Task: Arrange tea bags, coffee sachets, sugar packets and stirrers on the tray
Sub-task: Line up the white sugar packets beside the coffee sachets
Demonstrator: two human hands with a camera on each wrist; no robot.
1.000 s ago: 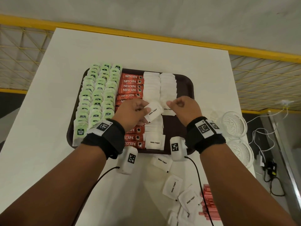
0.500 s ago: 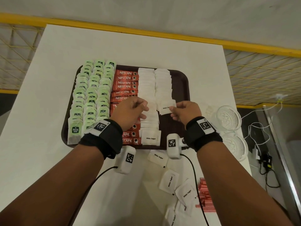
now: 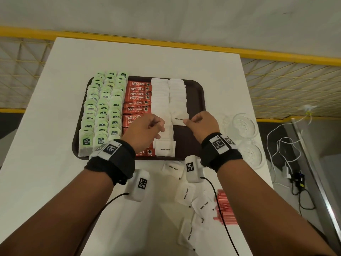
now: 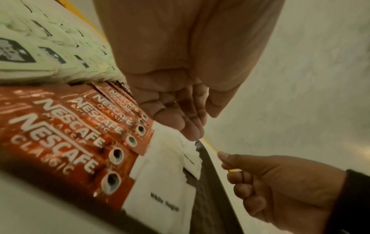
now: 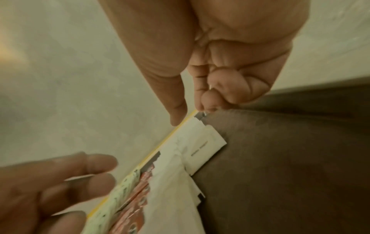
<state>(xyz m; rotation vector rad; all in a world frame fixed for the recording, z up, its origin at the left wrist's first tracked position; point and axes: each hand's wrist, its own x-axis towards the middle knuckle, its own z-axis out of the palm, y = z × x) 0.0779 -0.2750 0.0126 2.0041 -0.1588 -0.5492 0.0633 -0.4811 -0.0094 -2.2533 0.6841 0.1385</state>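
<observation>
The white worktop point(image 3: 166, 58) carries a dark tray point(image 3: 195, 100) holding rows of tea bags point(image 3: 103, 108), coffee sachets point(image 3: 137, 97) and sugar packets point(image 3: 168, 95). Loose sugar packets point(image 3: 185, 194), red stirrers point(image 3: 224, 207) and glass dishes point(image 3: 243, 124) lie beside it. The right hand point(image 3: 203, 123) has its fingers curled at the front packet's corner point(image 3: 179, 119); whether they pinch it cannot be told. The left hand point(image 3: 145, 130) hovers, fingers loosely curled, empty.

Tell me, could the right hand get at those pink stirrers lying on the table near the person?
Probably yes. The pink stirrers lie in the open on the table, off the tray, beside the right forearm, with nothing on top. The right hand would first have to let go of the sugar packet.
</observation>
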